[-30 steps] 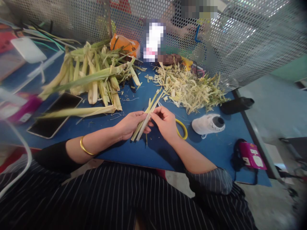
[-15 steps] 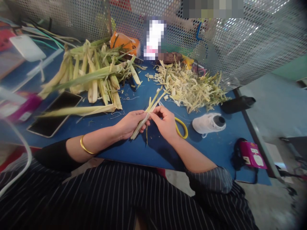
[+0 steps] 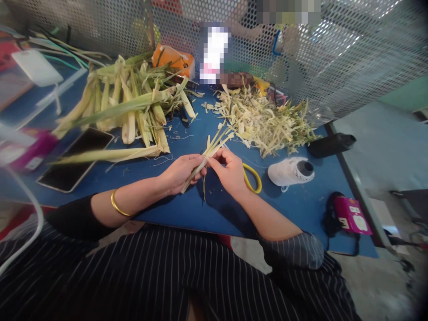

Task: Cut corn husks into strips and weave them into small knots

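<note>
My left hand (image 3: pixel 187 171) is closed round a thin, pale green plant stalk (image 3: pixel 191 179) split into several strips. It slants over the blue table, its lower end sticking out below my fingers. My right hand (image 3: pixel 230 169) pinches the stalk near its middle, right against my left fingertips. Above my hands the strips (image 3: pixel 214 140) fan out, and one thin strip hangs down below. Scissors with a yellow handle (image 3: pixel 253 178) lie beside and partly behind my right hand, which hides much of them.
Uncut stalks (image 3: pixel 129 102) are heaped at the left, with one across a dark phone (image 3: pixel 75 167). Shredded plant pieces (image 3: pixel 264 118) lie back right. A white thread cone (image 3: pixel 284 171), a black bottle (image 3: pixel 331 145) and a purple-labelled item (image 3: pixel 354 216) stand right. A perforated metal screen (image 3: pixel 187 15) closes the back.
The strips above my hands have spread further apart, with more separate ends showing. Both hands stay in nearly the same place, and the stalk's lower end has shifted slightly.
</note>
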The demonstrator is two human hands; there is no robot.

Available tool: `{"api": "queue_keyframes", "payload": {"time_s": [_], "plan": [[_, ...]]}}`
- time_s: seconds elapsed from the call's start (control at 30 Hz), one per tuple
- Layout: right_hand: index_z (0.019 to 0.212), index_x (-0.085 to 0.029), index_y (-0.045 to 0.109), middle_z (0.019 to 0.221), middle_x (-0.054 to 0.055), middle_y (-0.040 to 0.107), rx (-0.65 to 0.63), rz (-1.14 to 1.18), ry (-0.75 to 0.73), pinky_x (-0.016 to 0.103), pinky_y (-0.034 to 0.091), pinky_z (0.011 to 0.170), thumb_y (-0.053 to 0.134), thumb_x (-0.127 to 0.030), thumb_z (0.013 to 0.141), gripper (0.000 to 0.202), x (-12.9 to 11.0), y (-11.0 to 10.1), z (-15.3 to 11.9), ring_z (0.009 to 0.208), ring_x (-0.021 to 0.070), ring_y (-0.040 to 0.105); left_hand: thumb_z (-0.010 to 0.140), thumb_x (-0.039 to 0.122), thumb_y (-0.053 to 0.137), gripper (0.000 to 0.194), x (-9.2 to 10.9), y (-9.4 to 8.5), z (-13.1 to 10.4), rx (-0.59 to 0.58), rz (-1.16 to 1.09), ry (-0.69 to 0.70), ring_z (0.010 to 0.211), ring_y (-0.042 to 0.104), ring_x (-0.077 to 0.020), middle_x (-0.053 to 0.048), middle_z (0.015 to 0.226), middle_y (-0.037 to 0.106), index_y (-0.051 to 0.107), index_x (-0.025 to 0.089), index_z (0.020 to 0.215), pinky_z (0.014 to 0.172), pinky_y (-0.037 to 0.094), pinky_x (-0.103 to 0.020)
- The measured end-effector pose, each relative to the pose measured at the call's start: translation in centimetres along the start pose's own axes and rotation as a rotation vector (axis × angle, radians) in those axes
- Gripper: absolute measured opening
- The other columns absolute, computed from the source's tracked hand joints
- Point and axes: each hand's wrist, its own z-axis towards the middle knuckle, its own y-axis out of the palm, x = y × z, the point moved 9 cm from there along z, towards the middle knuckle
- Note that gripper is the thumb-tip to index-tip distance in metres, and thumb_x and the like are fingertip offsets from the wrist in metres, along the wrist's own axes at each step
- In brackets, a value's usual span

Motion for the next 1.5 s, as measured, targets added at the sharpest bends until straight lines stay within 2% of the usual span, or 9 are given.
{"api": "queue_keyframes", "payload": {"time_s": [0.23,0.47,0.6,0.7,0.8,1.07,1.27,1.33,1.5], "plan": [[0.078,-0.019,0.059,0.067,-0.003,0.061,-0.053,0.209,0.047,0.027,0.046,0.063,0.064,-0.027,0.081,0.010,0.7,0.6,0.2,0.062,0.0102,0.056,0.094,0.035,0.048,0.022,0.9,0.0,-0.4,0.011,0.248,0.106,0.040,0.021,-0.0047,0.007,0.057,0.035,0.054,0.018,0.082,0.039,0.012,-0.021],[0.097,-0.019,0.067,0.063,-0.004,0.061,-0.199,0.496,0.156,0.022,0.039,0.050,0.070,-0.031,0.077,0.023,1.3,2.2,-0.2,0.054,0.0076,0.051,0.094,0.034,0.043,0.028,2.3,0.8,-1.1,-0.076,0.564,0.275,0.056,0.040,-0.0091,0.002,0.067,0.048,0.058,0.016,0.078,0.052,0.031,-0.022],[0.075,-0.019,0.066,0.057,-0.005,0.058,-0.107,0.550,0.164,0.021,0.039,0.047,0.073,-0.027,0.074,0.011,1.6,1.3,0.0,0.048,0.0060,0.048,0.095,0.036,0.040,0.030,2.9,1.1,-1.5,-0.073,0.838,0.322,0.069,0.050,-0.0132,0.000,0.073,0.055,0.057,0.018,0.079,0.065,0.038,-0.025],[0.073,-0.020,0.065,0.057,-0.006,0.057,0.043,0.590,0.170,0.022,0.041,0.048,0.073,-0.026,0.074,0.010,2.4,-0.3,0.6,0.048,0.0061,0.050,0.095,0.037,0.038,0.033,3.5,1.0,-1.8,-0.035,0.914,0.319,0.062,0.048,-0.0126,0.001,0.065,0.050,0.056,0.018,0.075,0.061,0.036,-0.024],[0.074,-0.020,0.064,0.057,-0.006,0.057,0.157,0.584,0.170,0.022,0.043,0.049,0.071,-0.026,0.074,0.010,2.9,-1.8,1.0,0.047,0.0061,0.051,0.095,0.035,0.038,0.033,3.5,0.6,-1.7,-0.005,0.897,0.254,0.052,0.042,-0.0105,0.003,0.059,0.045,0.056,0.018,0.073,0.054,0.032,-0.024],[0.074,-0.020,0.063,0.059,-0.006,0.058,0.161,0.532,0.126,0.023,0.046,0.051,0.071,-0.028,0.076,0.011,2.6,-2.0,1.0,0.048,0.0068,0.053,0.095,0.035,0.042,0.029,3.1,0.7,-1.4,-0.048,0.748,0.286,0.049,0.034,-0.0087,0.005,0.056,0.039,0.059,0.017,0.079,0.048,0.025,-0.021],[0.084,-0.022,0.061,0.071,-0.004,0.059,0.437,0.397,-0.112,0.025,0.049,0.061,0.056,-0.029,0.088,0.009,1.0,-6.7,1.0,0.059,0.0081,0.057,0.094,0.031,0.045,0.025,2.8,-0.8,-0.9,0.005,0.322,0.131,0.042,0.024,-0.0059,0.006,0.053,0.032,0.053,0.017,0.074,0.041,0.016,-0.020],[0.090,-0.023,0.062,0.078,-0.001,0.062,0.302,0.072,-0.239,0.027,0.049,0.066,0.053,-0.027,0.090,0.009,-0.8,-6.0,1.2,0.067,0.0106,0.059,0.094,0.031,0.046,0.024,3.0,-1.3,-0.7,0.015,0.174,0.113,0.039,0.020,-0.0053,0.007,0.052,0.029,0.051,0.017,0.074,0.039,0.012,-0.020],[0.093,-0.017,0.066,0.104,0.010,0.066,-0.432,-0.890,-0.693,0.033,0.043,0.071,0.045,-0.014,0.093,0.021,-2.0,2.7,-1.4,0.085,0.0193,0.059,0.095,0.026,0.044,0.021,4.0,-2.5,-0.5,0.071,0.003,0.161,0.037,0.019,-0.0042,0.008,0.052,0.028,0.053,0.016,0.079,0.037,0.011,-0.019]]}}
